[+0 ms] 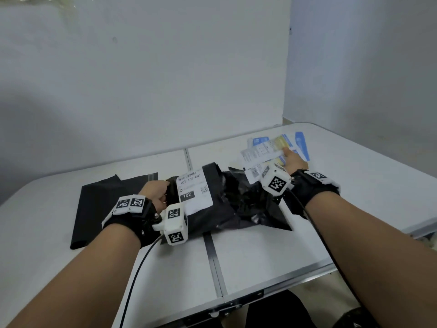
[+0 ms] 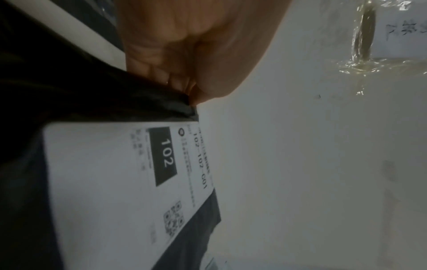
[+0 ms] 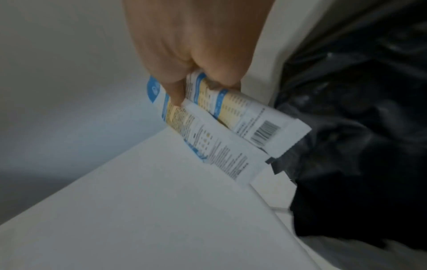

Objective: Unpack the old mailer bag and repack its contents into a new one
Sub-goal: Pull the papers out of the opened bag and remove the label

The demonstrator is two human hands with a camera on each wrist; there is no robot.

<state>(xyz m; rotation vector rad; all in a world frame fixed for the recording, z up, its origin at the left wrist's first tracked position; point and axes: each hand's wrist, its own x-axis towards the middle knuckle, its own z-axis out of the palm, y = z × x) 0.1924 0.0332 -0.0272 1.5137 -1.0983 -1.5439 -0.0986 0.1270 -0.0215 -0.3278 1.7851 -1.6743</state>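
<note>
The old black mailer bag lies torn open in the middle of the table, a white shipping label marked 102 on its top. My left hand grips the bag's bunched left end. My right hand holds several white, blue and yellow packets just beyond the bag's torn right end; the right wrist view shows the packets pinched between thumb and fingers above the table. A flat black new mailer bag lies to the left of the old one.
The white folding table has a metal seam running front to back under the old bag. A white wall rises close behind. The table's front edge is near my body and its right edge near my right forearm.
</note>
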